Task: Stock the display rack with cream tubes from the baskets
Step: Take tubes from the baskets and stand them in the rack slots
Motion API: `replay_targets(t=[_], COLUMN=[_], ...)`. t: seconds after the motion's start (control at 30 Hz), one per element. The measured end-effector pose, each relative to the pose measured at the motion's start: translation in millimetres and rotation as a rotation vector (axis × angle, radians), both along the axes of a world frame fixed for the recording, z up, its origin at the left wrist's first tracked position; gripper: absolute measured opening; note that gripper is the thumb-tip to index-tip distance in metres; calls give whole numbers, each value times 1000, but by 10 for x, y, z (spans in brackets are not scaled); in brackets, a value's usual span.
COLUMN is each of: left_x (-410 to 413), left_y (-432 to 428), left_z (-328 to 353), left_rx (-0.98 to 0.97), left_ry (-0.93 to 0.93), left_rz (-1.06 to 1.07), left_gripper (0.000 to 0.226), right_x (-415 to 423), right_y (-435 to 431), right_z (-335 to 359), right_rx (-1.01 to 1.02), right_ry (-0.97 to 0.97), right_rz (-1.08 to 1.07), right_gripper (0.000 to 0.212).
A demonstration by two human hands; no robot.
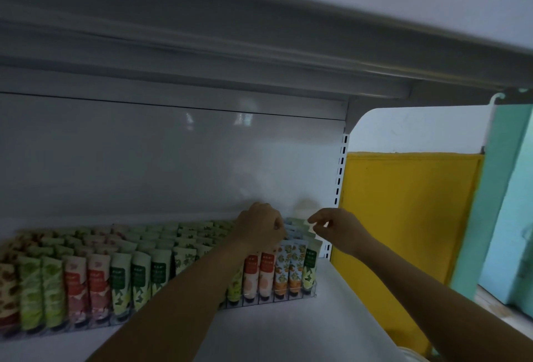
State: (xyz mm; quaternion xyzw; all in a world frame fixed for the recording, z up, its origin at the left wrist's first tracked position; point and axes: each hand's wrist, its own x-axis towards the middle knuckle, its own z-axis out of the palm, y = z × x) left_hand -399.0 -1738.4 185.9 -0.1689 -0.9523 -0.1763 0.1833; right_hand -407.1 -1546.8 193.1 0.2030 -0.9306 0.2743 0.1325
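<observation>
**A:** Where are the hands?

**B:** Both reach to the rear right corner of the rack. The left hand (261,226) sits knuckles-up, fingers curled down onto the tube tops. Its fingertips are hidden, so I cannot tell whether it grips one. The right hand (337,227) hovers just beside it, fingers loosely curled, thumb and forefinger parted, holding nothing I can see.

**A:** And the tubes?

**B:** The soft plastic cream tubes with flat-crimped ends (144,272) stand cap-down in tight rows inside the clear plastic display rack with thin dividers (288,298). Their prints are green leaves, red-orange, and blue with orange fruit. The left forearm covers part of the front row, the frame edge cuts off the far-left end, and the rear rows are dim and blurred.

**A:** What carries it?

**B:** A smooth white metal shelf (288,333), with a glossy white back panel (173,160) behind and the grey underside of an upper shelf (259,30) overhead. A slotted upright (341,165) stands at the right. Beyond it are a yellow panel (403,217) and a teal wall (507,188).
</observation>
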Motion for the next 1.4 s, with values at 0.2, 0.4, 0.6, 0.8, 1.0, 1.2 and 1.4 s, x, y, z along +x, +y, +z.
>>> replay_targets(t=[0.2,0.4,0.6,0.8,1.0,1.2,1.4], left_x=[69,83,72,19,-10,-61,-74], left_y=[36,34,-1,-23,-53,-71,21], left_z=[-5,-40,-30,-10,-71,-80,-63], left_rx=[39,16,23,30,68,71,52], left_ry=[-39,-42,-85,-102,-82,-145,-189], left_rz=[-86,-76,-100,-60,-2,12,-24], left_gripper=[25,27,27,57,63,59,42], right_x=[31,14,-67,-128,-154,-199,-338], right_y=[72,46,37,-55,-61,-89,-233], right_z=[-120,-112,-33,12,2,20,-34], right_rx=[122,126,77,50,97,89,136], right_ry=[-72,-49,-43,-138,-141,-64,-85], right_rz=[-24,-5,-78,-108,-118,-119,-172], right_gripper=[22,21,22,21,23,24,30])
